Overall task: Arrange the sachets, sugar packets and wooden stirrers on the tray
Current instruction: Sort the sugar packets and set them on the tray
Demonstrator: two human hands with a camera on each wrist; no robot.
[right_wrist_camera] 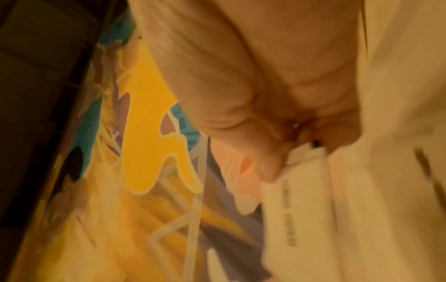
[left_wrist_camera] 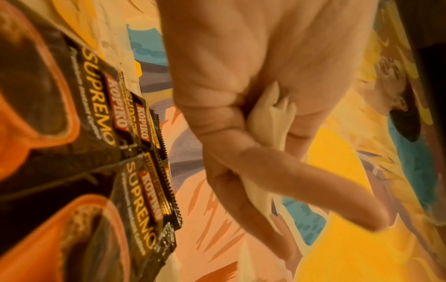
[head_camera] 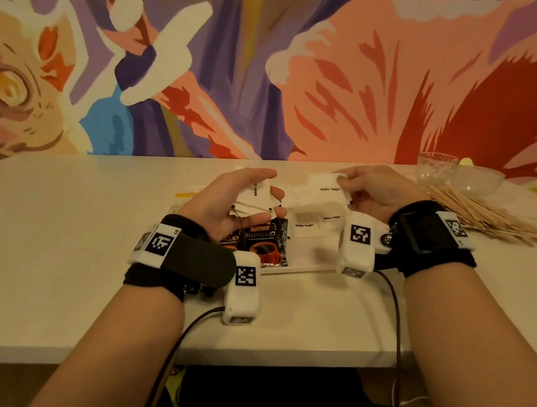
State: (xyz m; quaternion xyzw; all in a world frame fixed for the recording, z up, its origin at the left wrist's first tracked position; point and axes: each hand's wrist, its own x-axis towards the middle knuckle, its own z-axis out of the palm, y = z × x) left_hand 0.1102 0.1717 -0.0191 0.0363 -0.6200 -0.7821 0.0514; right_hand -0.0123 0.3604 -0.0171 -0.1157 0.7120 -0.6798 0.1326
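Note:
My left hand (head_camera: 254, 201) grips a bunch of white sugar packets (head_camera: 252, 199) above the left part of the white tray (head_camera: 298, 269). In the left wrist view its curled fingers (left_wrist_camera: 241, 152) close round the white packets (left_wrist_camera: 270, 122). My right hand (head_camera: 356, 190) pinches one white sugar packet (head_camera: 320, 184) over more sugar packets (head_camera: 314, 228) lying on the tray. In the right wrist view the fingertips (right_wrist_camera: 272, 164) nip the packet's edge (right_wrist_camera: 301, 200). Black Kopiko coffee sachets (head_camera: 265, 245) lie side by side on the tray's left part, also seen close up as sachets (left_wrist_camera: 101, 133). A heap of wooden stirrers (head_camera: 483, 215) lies on the table at the right.
Two clear glass bowls (head_camera: 457, 172) stand at the back right near the stirrers. A painted mural wall (head_camera: 249, 60) rises directly behind the white table (head_camera: 54, 236). Cables (head_camera: 394, 306) hang from the wrist cameras over the table's front edge.

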